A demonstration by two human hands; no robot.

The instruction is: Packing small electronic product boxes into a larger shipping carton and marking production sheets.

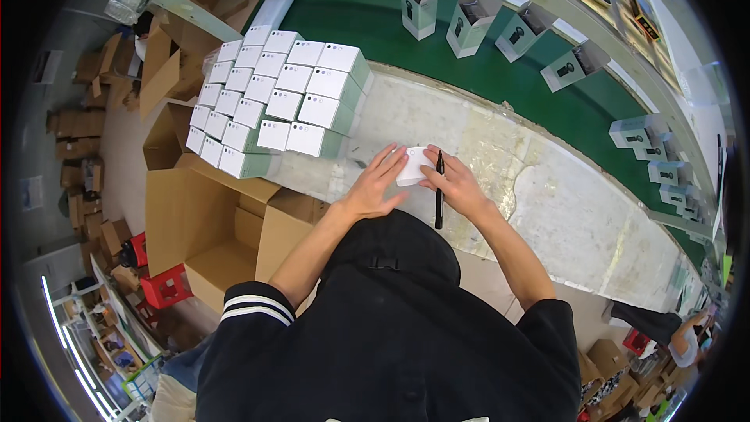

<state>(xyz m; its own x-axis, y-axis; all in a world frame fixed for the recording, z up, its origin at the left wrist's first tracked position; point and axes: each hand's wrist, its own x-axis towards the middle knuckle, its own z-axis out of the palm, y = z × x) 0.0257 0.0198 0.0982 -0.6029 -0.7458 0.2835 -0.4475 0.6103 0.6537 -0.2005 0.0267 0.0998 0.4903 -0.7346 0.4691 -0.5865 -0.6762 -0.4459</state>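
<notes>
A small white box (412, 165) lies on the worn grey worktable (562, 203) just in front of me. My left hand (376, 184) rests flat against its left side, fingers spread. On the box's right edge sits my right hand (455, 184), which also holds a black pen (439, 187) pointing up and down between its fingers. Both forearms come in from below, bare from the black short sleeves.
A stacked block of several closed white and pale green boxes (273, 98) fills the table's left end. Open boxes (472, 23) ride the green conveyor belt (375, 8) beyond. An open cardboard carton (219, 227) stands at my left. Another person (683, 336) works at lower right.
</notes>
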